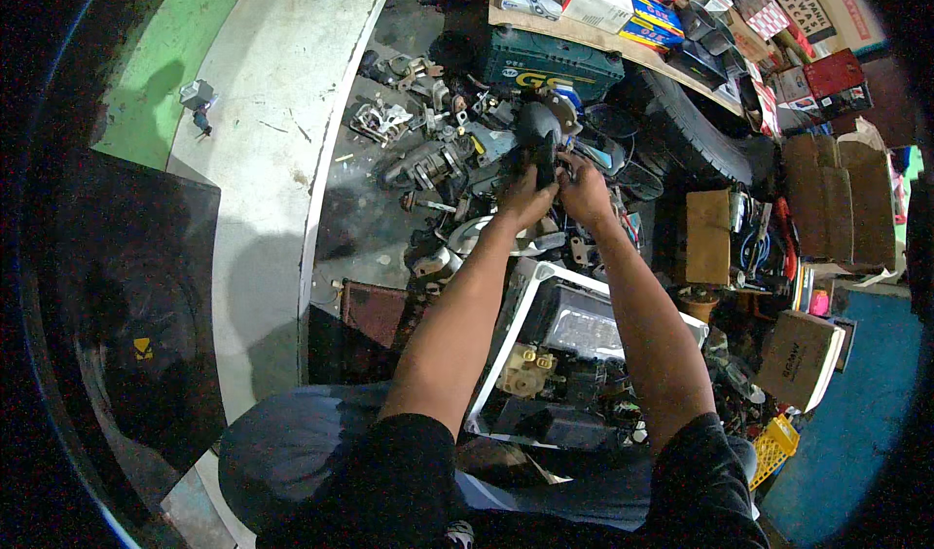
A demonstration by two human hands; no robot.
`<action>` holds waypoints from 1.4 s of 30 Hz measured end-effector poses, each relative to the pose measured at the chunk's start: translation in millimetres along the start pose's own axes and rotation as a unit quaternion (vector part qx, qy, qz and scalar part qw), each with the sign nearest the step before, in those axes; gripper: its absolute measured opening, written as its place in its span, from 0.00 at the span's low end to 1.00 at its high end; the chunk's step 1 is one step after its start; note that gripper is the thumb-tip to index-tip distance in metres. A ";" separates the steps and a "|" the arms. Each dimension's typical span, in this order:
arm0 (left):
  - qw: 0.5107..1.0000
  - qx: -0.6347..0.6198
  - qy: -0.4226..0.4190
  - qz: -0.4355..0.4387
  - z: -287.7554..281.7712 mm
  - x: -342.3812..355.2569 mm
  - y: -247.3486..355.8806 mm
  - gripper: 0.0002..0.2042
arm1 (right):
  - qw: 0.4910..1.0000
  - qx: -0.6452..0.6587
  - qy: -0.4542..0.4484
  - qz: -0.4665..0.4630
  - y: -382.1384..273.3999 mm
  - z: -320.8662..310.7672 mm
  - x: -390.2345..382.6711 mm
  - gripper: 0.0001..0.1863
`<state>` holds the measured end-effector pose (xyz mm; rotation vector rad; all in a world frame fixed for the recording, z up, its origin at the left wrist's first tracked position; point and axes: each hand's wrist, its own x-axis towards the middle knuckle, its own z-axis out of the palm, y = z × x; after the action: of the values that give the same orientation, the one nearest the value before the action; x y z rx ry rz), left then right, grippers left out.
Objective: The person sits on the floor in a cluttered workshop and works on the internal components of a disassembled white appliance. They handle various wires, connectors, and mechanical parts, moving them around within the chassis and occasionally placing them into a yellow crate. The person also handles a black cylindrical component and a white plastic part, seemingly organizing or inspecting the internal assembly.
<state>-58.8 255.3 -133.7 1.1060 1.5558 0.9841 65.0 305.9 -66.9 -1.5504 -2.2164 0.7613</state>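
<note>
Both my arms stretch forward over a heap of used metal vehicle parts [428,164]. My left hand [528,201] is closed around the lower end of a black part with a rounded head [538,126]; its exact kind I cannot make out. Close beside it, my right hand [584,194] has its fingers bent in against the same part, pinching near its narrow end. The hands almost touch, and the fingertips are partly hidden. Just below them lies a pale oval metal piece [506,236] among the scrap.
Nearer me stands a white-framed bin [479,415] with a clear lamp-like piece and other parts. A dark green battery box [555,62] and a tyre [696,126] sit beyond the heap. Boxes crowd a shelf [671,57] at far right. A pale ledge [263,150] runs along the left.
</note>
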 end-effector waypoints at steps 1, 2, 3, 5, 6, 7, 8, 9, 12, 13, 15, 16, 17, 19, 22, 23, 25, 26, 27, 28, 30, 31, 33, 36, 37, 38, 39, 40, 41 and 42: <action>1.000 0.007 -0.003 0.017 -4.0 2.3 -6.1 0.27 | 1.000 -0.010 -0.010 -0.005 -4.3 1.5 1.6 0.18; 0.998 -0.026 0.006 0.061 -11.7 2.8 -14.1 0.25 | 1.000 -0.020 -0.019 -0.011 -9.2 2.9 3.2 0.18; 0.994 -0.088 0.007 0.071 -17.1 1.2 -13.7 0.21 | 0.999 -0.032 -0.028 -0.008 -5.8 3.0 2.0 0.19; 0.991 -0.132 0.022 0.017 -34.4 -6.3 0.5 0.16 | 0.999 -0.014 0.040 -0.008 -7.5 0.6 -4.8 0.18; 0.982 -0.179 0.053 0.031 -48.0 -8.3 3.5 0.15 | 0.997 -0.004 0.074 -0.013 -13.6 0.2 -7.9 0.17; 0.987 -0.072 0.143 -0.026 -58.6 -8.9 0.3 0.14 | 0.996 0.000 0.077 -0.040 -14.5 1.8 -9.1 0.17; 0.978 0.007 0.208 -0.028 -65.7 -8.9 -1.9 0.13 | 0.995 0.004 0.080 -0.067 -14.5 2.9 -8.7 0.16; 0.985 0.055 0.156 -0.054 -81.3 -4.0 -14.0 0.12 | 0.992 0.012 0.079 -0.100 -21.4 6.4 -8.6 0.15; 0.968 0.206 0.047 -0.131 -82.7 -2.6 -33.3 0.17 | 0.995 0.043 0.044 -0.074 -44.1 23.8 -16.5 0.13; 0.959 0.248 0.019 -0.134 -77.7 4.4 -41.1 0.19 | 0.994 0.050 0.046 -0.088 -45.8 24.7 -18.1 0.13; 0.948 0.281 0.011 -0.147 -62.0 4.0 -40.5 0.17 | 0.996 0.068 0.043 -0.045 -33.8 37.6 -17.4 0.12; 0.949 0.280 -0.006 -0.146 -61.3 5.3 -37.7 0.17 | 0.998 0.053 0.031 -0.033 -30.3 37.5 -20.9 0.12; 0.949 0.278 -0.023 -0.145 -63.4 6.4 -32.6 0.17 | 0.999 0.038 0.019 -0.021 -27.2 37.1 -24.4 0.11; 0.948 0.282 -0.026 -0.142 -71.1 7.3 -32.3 0.19 | 0.999 0.003 -0.054 0.008 -29.7 32.3 -30.4 0.12; 0.945 0.299 0.001 -0.130 -84.3 3.0 -31.7 0.31 | 0.992 -0.036 -0.121 -0.025 -29.5 28.5 -39.5 0.15; 0.945 0.292 0.002 -0.149 -83.9 0.7 -29.7 0.31 | 0.992 -0.012 -0.123 -0.032 -30.8 23.4 -42.7 0.16; 0.942 0.280 0.004 -0.184 -82.5 -4.8 -21.0 0.32 | 0.991 0.037 -0.123 -0.047 -31.8 12.3 -52.1 0.19; 0.954 0.251 0.027 -0.161 -80.9 -11.5 -17.9 0.33 | 0.992 0.008 -0.114 -0.048 -31.3 10.9 -58.0 0.19; 0.955 0.247 0.040 -0.159 -76.6 -13.4 -11.5 0.29 | 0.994 0.012 -0.102 -0.040 -24.6 7.1 -63.5 0.18; 0.959 0.236 0.016 -0.156 -77.1 -14.7 -4.9 0.27 | 0.995 0.018 -0.092 -0.033 -20.5 4.3 -68.0 0.17; 0.971 0.198 0.032 -0.129 -97.2 -20.1 -26.4 0.21 | 0.989 0.049 -0.110 -0.083 -43.1 -6.1 -75.4 0.15; 0.972 0.198 0.050 -0.113 -97.7 -26.3 -16.8 0.20 | 0.989 0.056 -0.108 -0.082 -43.2 -15.2 -81.8 0.17; 0.973 0.199 0.084 -0.078 -98.2 -46.2 7.3 0.18 | 0.989 0.071 -0.102 -0.083 -41.5 -34.4 -96.1 0.20; 0.979 0.194 0.060 0.028 -120.5 -56.4 20.3 0.13 | 0.985 0.105 -0.070 -0.115 -44.5 -57.9 -114.0 0.17; 0.983 0.172 0.034 0.051 -129.0 -63.2 33.1 0.12 | 0.982 0.130 -0.074 -0.117 -55.4 -71.9 -121.4 0.17; 0.990 0.130 0.034 0.039 -134.2 -70.8 45.9 0.11 | 0.987 0.109 -0.079 -0.091 -63.7 -85.2 -129.0 0.17; 0.996 0.086 0.021 0.034 -127.6 -79.7 80.3 0.11 | 0.986 0.137 -0.056 -0.077 -57.2 -102.4 -140.4 0.17; 0.999 0.042 0.009 0.028 -123.3 -92.3 117.2 0.10 | 0.983 0.167 -0.035 -0.065 -50.5 -118.3 -153.8 0.17; 0.995 0.069 0.004 0.079 -121.9 -109.7 156.4 0.11 | 0.979 0.199 -0.016 -0.053 -48.1 -131.5 -166.1 0.17; 0.987 0.095 -0.002 0.128 -119.7 -130.9 196.9 0.11 | 0.958 0.283 0.025 -0.049 -49.4 -144.7 -177.1 0.17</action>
<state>-119.5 172.2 110.5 1.4691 1.5546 1.0157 169.3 161.4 84.7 -1.1507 -1.7973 1.1804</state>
